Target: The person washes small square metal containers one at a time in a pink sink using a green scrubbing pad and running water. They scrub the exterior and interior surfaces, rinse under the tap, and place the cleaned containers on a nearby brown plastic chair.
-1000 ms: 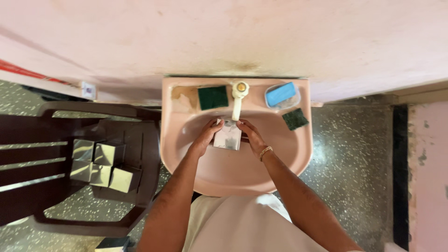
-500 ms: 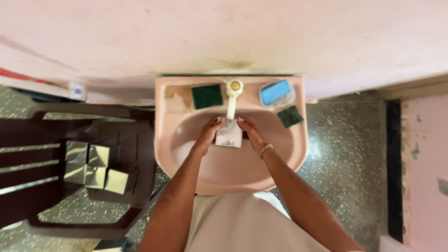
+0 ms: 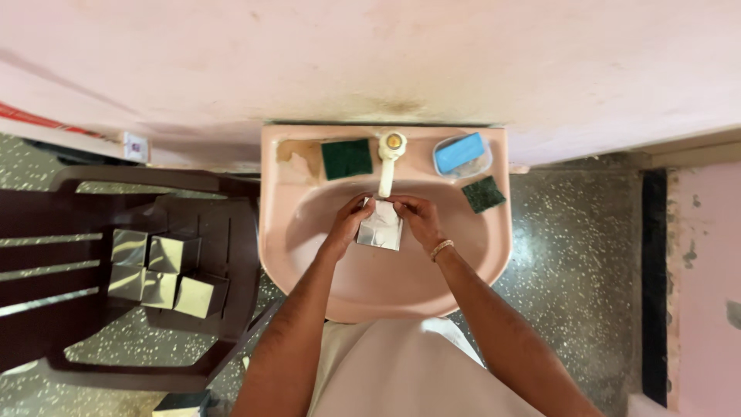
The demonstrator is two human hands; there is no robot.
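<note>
Now, hands: left hand [image 3: 349, 222] and right hand [image 3: 417, 216] both clamped on one shiny square metal box [image 3: 379, 229], one on each side.
Box place: over the bowl of the pink ceramic washbasin [image 3: 297, 232], under the cream tap [image 3: 389, 161].
Basin ledge: two dark green scouring pads [image 3: 346, 158], one clear plastic dish [image 3: 463, 164] holding a blue soap bar [image 3: 458, 152].
Dark brown plastic chair [image 3: 224, 232]: five metal cubes [image 3: 162, 270] on its seat.

Tap [image 3: 388, 166] crowds the basin [image 3: 386, 286] behind; front lies open.
</note>
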